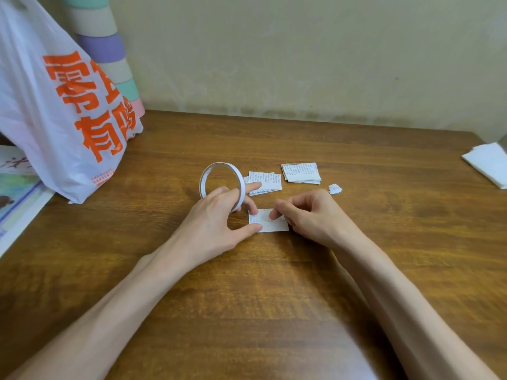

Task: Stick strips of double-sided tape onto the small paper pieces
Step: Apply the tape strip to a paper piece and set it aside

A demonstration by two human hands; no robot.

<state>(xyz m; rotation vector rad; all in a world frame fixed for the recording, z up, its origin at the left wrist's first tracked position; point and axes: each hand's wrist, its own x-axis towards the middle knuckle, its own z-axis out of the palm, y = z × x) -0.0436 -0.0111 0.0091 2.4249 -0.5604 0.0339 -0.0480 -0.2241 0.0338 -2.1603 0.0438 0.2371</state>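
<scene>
Holding a thin white ring-shaped roll of double-sided tape upright with my left hand: the fingers curl round its near rim, the index finger points straight out past it, and the thumb presses on the near left corner of a small rectangular white paper piece with faint print.

My right hand has its fingers curled; thumb and index finger pinch at the far edge of the same paper piece. Whether a strip of tape lies under those fingertips I cannot tell.

The paper piece lies flat near the middle of the brown wood-grain table, with the roll touching or just beside its far left corner.

Surface: just beyond the hands is a loose stack of printed paper squares, and to its right a neater second stack. A crumpled white scrap lies near my right knuckles. Folded white sheets sit at the right edge.

The far left corner holds a white plastic bag with orange characters, and behind it a tall column of pastel bands. Coloured printed pages lie at the left edge.

Room: a plain cream wall, stained near its base, meets the table's far edge.
</scene>
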